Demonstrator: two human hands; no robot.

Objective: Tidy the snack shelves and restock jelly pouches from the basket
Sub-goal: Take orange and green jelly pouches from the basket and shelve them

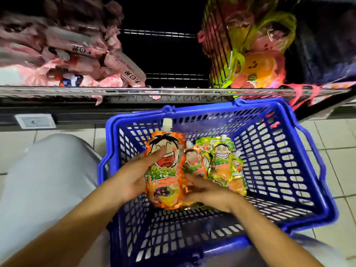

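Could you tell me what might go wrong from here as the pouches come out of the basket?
1. The left hand holds the orange pouch with only a thumb across its front; that grip might slip.
2. The right hand reaches among the green pouches, so one could snag or drop into the blue basket.
3. The wire shelf rail could catch a pouch on entry.

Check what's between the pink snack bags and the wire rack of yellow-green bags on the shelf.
Nothing: in the head view the stretch between the pink snack bags and the wire rack is bare, dark shelf, with only wire bars across it.
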